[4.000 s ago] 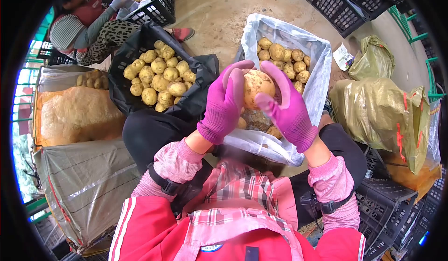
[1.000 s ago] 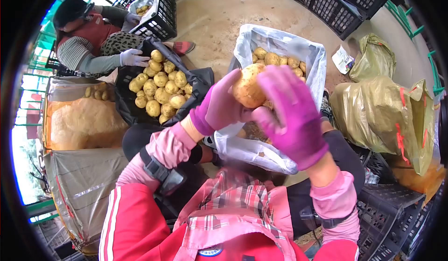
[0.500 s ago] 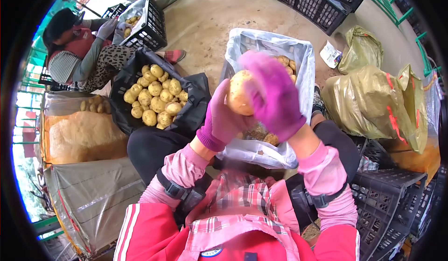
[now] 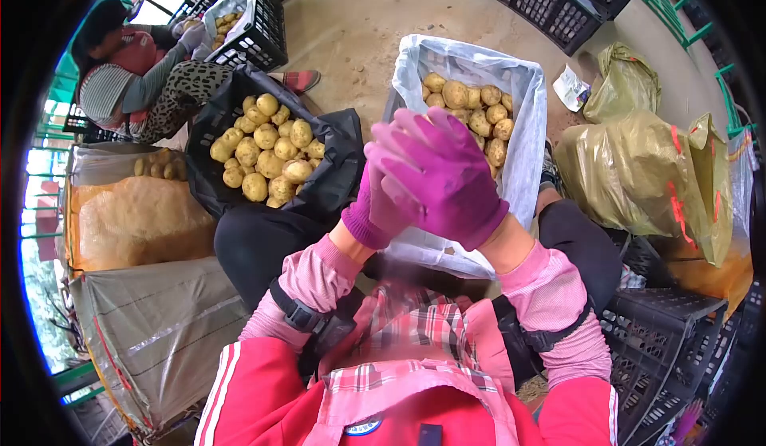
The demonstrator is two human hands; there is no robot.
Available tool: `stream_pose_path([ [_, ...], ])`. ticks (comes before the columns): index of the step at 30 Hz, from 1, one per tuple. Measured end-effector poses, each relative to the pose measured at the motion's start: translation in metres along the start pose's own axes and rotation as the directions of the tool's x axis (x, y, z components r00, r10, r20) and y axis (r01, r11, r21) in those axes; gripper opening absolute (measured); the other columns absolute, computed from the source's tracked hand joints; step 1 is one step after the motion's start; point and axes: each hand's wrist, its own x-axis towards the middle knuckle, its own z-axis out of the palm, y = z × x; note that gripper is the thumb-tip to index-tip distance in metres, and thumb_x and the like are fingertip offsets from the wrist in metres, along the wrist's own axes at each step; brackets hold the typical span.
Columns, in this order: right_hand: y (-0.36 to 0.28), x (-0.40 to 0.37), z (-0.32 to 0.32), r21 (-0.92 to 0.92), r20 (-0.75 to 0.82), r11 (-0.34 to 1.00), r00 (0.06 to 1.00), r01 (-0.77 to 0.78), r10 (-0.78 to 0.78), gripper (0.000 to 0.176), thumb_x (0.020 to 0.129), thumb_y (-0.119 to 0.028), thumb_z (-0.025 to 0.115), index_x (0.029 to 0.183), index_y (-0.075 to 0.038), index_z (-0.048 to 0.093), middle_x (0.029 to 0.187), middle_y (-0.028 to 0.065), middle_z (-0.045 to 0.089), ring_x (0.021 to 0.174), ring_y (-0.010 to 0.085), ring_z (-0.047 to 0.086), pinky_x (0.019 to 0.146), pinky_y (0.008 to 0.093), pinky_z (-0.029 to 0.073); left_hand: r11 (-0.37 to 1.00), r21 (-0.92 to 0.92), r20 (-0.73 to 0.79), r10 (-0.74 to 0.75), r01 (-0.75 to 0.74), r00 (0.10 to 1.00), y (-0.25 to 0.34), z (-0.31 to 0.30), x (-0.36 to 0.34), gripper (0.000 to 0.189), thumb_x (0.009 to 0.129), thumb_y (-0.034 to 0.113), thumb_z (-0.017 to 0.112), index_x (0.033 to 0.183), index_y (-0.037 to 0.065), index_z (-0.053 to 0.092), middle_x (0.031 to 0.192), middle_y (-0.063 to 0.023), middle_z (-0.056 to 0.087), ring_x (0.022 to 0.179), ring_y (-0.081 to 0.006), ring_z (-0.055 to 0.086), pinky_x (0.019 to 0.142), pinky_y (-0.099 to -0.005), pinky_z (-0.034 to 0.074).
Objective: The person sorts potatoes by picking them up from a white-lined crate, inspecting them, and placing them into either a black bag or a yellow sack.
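My left hand [image 4: 380,195], in a purple glove, is closed and pressed against my right hand [image 4: 448,173], which wraps over it from above. The potato that shows between them a moment earlier is hidden by the gloves now. Just beneath the hands stands a crate [image 4: 529,155] lined with white plastic, with several potatoes [image 4: 479,115] in its far part. At the left, a crate with a black liner [image 4: 341,155] holds a heap of pale yellow potatoes [image 4: 270,159].
A co-worker [image 4: 128,79] sits at far left beside a black crate [image 4: 267,27] of potatoes. Olive-coloured sacks [image 4: 630,171] lie at right. Black crates stand at back [image 4: 542,11] and lower right [image 4: 646,318]. A covered stack [image 4: 159,334] flanks my left side.
My right hand has come down over the potato, and both hands now cover it. The potatoes in the white-lined crate show more plainly. The view has shifted slightly.
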Motion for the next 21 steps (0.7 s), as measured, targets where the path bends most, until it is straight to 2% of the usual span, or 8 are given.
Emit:
stream_pose_path([
  [2,0.018,0.006,-0.006,0.178,-0.042,0.955,0.968,-0.238,0.249,0.036,0.096,-0.031,0.057,0.125,-0.010,0.064,0.129,0.0122,0.064,0.120,0.0327,0.060,0.104,0.0441,0.044,0.940,-0.176,-0.090,-0.309,0.291,0.947,0.025,0.006,0.009,0.046,0.098,0.034,0.056,0.134,0.006,0.050,0.130,-0.0174,0.058,0.106,-0.0322,0.064,0.087,-0.0380,0.054],
  [4,0.050,0.001,-0.013,0.232,0.035,0.786,0.813,-0.573,0.582,0.039,0.098,-0.033,0.057,0.126,-0.006,0.061,0.122,0.0162,0.066,0.108,0.0361,0.066,0.091,0.0416,0.053,0.356,-0.773,0.253,-0.586,0.525,0.770,0.074,0.019,0.022,0.057,0.101,0.050,0.045,0.136,0.007,0.049,0.130,-0.0200,0.059,0.095,-0.0381,0.066,0.077,-0.0347,0.057],
  [5,0.060,0.000,-0.011,0.075,-0.093,0.826,0.821,-0.558,0.563,0.041,0.097,-0.033,0.060,0.127,-0.006,0.060,0.121,0.0164,0.066,0.108,0.0358,0.065,0.090,0.0412,0.053,0.298,-0.787,0.323,-0.548,0.541,0.772,0.071,0.015,0.023,0.060,0.100,0.054,0.040,0.137,0.007,0.048,0.128,-0.0203,0.060,0.093,-0.0388,0.066,0.072,-0.0337,0.057],
  [8,0.040,0.001,-0.002,0.629,-0.057,0.672,0.839,-0.391,0.541,0.049,0.091,-0.038,0.067,0.128,-0.007,0.060,0.117,0.0161,0.067,0.105,0.0340,0.066,0.087,0.0411,0.055,0.125,-0.802,0.508,-0.373,0.584,0.777,0.039,0.000,0.025,0.063,0.102,0.058,0.033,0.137,0.009,0.049,0.117,-0.0206,0.063,0.085,-0.0343,0.068,0.051,-0.0308,0.054],
  [10,0.023,0.001,0.005,0.545,-0.053,0.757,0.886,-0.361,0.460,0.051,0.087,-0.041,0.070,0.124,-0.008,0.062,0.114,0.0155,0.068,0.101,0.0333,0.067,0.084,0.0412,0.055,0.769,-0.413,0.194,-0.449,0.488,0.872,0.032,0.009,0.013,0.060,0.103,0.056,0.034,0.137,0.009,0.049,0.114,-0.0194,0.064,0.086,-0.0305,0.069,0.052,-0.0302,0.054],
  [12,0.024,-0.002,0.000,0.403,0.086,0.796,0.885,-0.451,0.458,0.051,0.084,-0.044,0.071,0.119,-0.009,0.065,0.112,0.0151,0.068,0.097,0.0331,0.068,0.081,0.0415,0.055,0.617,-0.334,0.078,-0.736,0.713,0.673,0.031,0.011,0.017,0.055,0.104,0.054,0.034,0.134,0.010,0.050,0.112,-0.0148,0.064,0.088,-0.0215,0.069,0.054,-0.0265,0.054],
  [15,0.028,-0.007,-0.001,0.303,0.166,0.776,0.832,-0.554,0.529,0.039,0.088,-0.042,0.064,0.108,-0.009,0.070,0.101,0.0168,0.070,0.089,0.0370,0.069,0.078,0.0431,0.055,0.915,-0.030,-0.188,-0.400,0.402,0.897,0.039,0.039,0.008,0.052,0.105,0.048,0.038,0.140,0.010,0.044,0.109,-0.0114,0.064,0.086,-0.0189,0.069,0.056,-0.0235,0.053],
  [21,0.041,-0.009,0.003,0.459,0.054,0.672,0.774,-0.581,0.631,0.026,0.095,-0.027,0.055,0.105,-0.008,0.070,0.097,0.0190,0.071,0.091,0.0398,0.068,0.076,0.0433,0.054,0.689,-0.251,0.222,-0.643,0.680,0.733,0.040,0.010,0.013,0.064,0.103,0.056,0.031,0.139,0.006,0.046,0.115,-0.0204,0.059,0.065,-0.0190,0.058,0.042,-0.0195,0.043],
])
